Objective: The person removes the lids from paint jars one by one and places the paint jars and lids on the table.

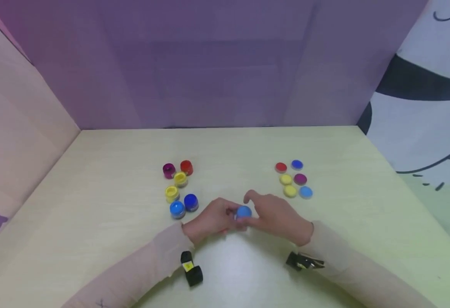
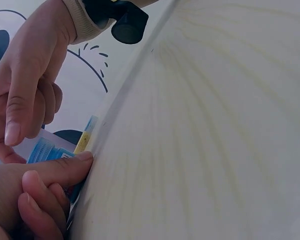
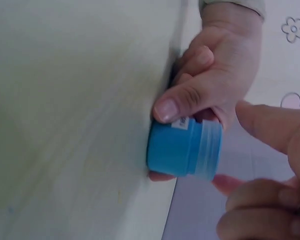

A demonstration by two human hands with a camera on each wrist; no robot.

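My left hand [image 1: 218, 217] grips a small light-blue paint jar [image 3: 172, 147] near the front middle of the table. Its thumb lies along the jar's side, over a white label, as the right wrist view shows. The jar has a ribbed blue lid [image 3: 209, 150] on it. Beside that lid is my right hand [image 1: 278, 214], thumb and index finger spread to either side of it. One fingertip is at the lid's edge; whether it touches I cannot tell. In the left wrist view the left fingers [image 2: 42, 205] hide part of the jar.
Left of the hands stand several uncapped jars, among them a red jar [image 1: 186, 167], a yellow jar [image 1: 172, 193] and a dark-blue jar [image 1: 191, 202]. To the right lie several loose lids, including a purple lid [image 1: 300, 179] and a light-blue lid [image 1: 306, 192]. A purple wall [image 1: 217, 85] borders the table's back.
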